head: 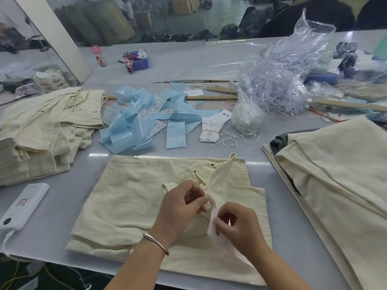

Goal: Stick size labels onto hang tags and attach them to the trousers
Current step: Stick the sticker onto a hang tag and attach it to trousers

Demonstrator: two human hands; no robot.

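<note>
At the far left, one heap of cream trousers (41,130) is lying crumpled on the grey table (69,195), and in front of it one white power bank (23,206) is resting with its long axis running from near left to far right. Farther back, one small pink-capped bottle (98,56) is standing upright beside one blue box (139,61). A tangle of pale blue label backing strips (134,118) is sprawling across the middle of the table, some strips carrying white size labels; their number cannot be counted.

At the centre, one folded pair of cream trousers (129,201) is lying flat, its waistband end pointing away toward the far right and its long axis running from near to far. One belt loop or waistband edge is being lifted. The left hand (182,206), wearing one silver bangle (156,242), is pinching that raised fabric with curled fingers. The right hand (240,225) is gripping one white hang tag (213,225), which is sitting just right of the pinched fabric and tilting from upper left down to lower right.

Beyond the trousers, one bundle of hang tags (211,130) is lying beside loose white strings (230,139). One clear bag of white fasteners (247,116) is standing just behind them, and one larger clear bag of plastic strips (289,76) is slumping behind that. At the right, one stack of cream trousers (339,174) is lying folded.
</note>
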